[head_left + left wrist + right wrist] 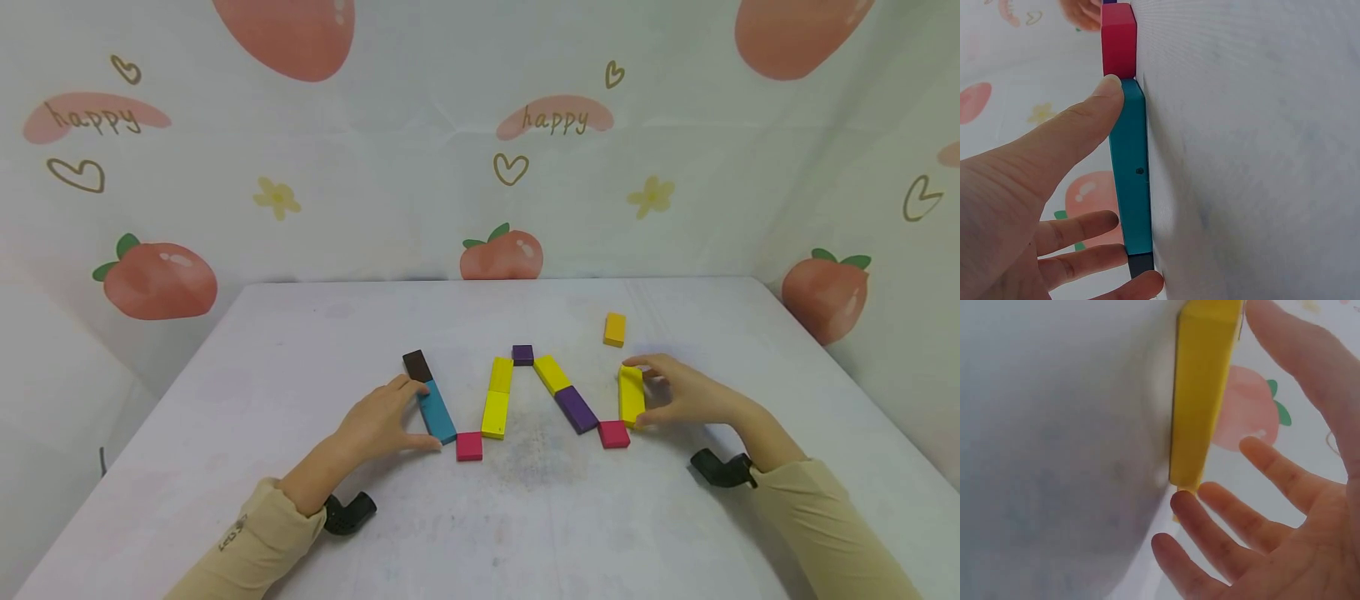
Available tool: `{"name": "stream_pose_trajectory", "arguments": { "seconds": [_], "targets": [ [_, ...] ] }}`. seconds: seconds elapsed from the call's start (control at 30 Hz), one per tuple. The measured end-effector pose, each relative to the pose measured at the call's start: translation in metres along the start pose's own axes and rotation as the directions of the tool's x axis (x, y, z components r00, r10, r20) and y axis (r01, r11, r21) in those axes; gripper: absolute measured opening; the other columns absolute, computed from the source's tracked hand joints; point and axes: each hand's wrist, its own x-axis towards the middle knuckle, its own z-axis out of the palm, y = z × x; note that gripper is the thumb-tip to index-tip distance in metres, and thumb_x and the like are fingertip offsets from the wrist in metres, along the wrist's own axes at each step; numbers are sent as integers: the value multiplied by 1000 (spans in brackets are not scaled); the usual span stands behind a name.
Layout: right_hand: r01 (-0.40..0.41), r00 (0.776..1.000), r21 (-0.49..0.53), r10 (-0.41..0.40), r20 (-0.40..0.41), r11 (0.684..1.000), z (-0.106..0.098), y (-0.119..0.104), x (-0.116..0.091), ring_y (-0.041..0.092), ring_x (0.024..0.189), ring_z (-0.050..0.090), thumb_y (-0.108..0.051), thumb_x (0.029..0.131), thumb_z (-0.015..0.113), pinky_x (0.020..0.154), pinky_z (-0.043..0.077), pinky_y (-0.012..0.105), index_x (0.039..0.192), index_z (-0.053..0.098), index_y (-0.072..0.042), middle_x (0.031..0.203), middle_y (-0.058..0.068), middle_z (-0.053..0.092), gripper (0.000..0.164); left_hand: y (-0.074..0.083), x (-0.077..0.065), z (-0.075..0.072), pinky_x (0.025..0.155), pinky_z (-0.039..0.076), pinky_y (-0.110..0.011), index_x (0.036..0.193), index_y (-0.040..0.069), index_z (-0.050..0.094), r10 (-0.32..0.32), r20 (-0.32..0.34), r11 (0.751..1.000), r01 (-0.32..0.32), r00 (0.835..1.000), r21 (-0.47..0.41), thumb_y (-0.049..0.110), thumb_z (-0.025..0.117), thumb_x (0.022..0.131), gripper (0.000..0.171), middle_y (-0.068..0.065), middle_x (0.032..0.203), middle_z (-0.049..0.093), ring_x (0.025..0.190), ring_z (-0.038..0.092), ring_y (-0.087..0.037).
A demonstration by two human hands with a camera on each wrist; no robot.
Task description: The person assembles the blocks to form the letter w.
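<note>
My left hand [378, 421] lies along a blue rectangular block [437, 412], its fingers spread. In the left wrist view its thumb touches the block's near corner, and fingertips reach toward the dark brown block [417, 366] at the far end. My right hand [686, 392] spans a yellow block [632, 396] lengthwise, thumb at the near end and fingertips at the far end. A red block [614, 434] sits at that yellow block's near end. Another red block [469, 446] adjoins the blue one.
Between the hands, a zigzag row continues with two yellow blocks [497, 397], a small purple block [522, 355], a yellow block [552, 374] and a longer purple block [577, 409]. An orange-yellow block [614, 330] lies apart behind the right hand. A patterned cloth [390, 183] hangs behind the table.
</note>
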Motion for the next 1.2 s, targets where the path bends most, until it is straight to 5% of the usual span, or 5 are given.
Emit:
{"name": "stream_pose_trajectory", "arguments": {
  "seconds": [0.4,1.2],
  "targets": [
    [-102,990,-3,101,-94,995,-25,3,15,40,114,53,-24,86,67,95,44,59,127,49,0,129,23,53,51,1,0,0,92,50,-45,122,3,54,7,-3,1000,-7,1000,2,47,79,67,75,-15,125,54,105,57,-30],
    [-216,974,47,219,-62,975,-34,32,71,43,120,47,-24,85,67,100,42,54,133,42,0,136,24,45,59,0,0,0,91,51,-45,122,4,54,6,-9,1000,-6,1000,-12,47,80,67,74,-13,124,55,104,58,-29]
  ]
}}
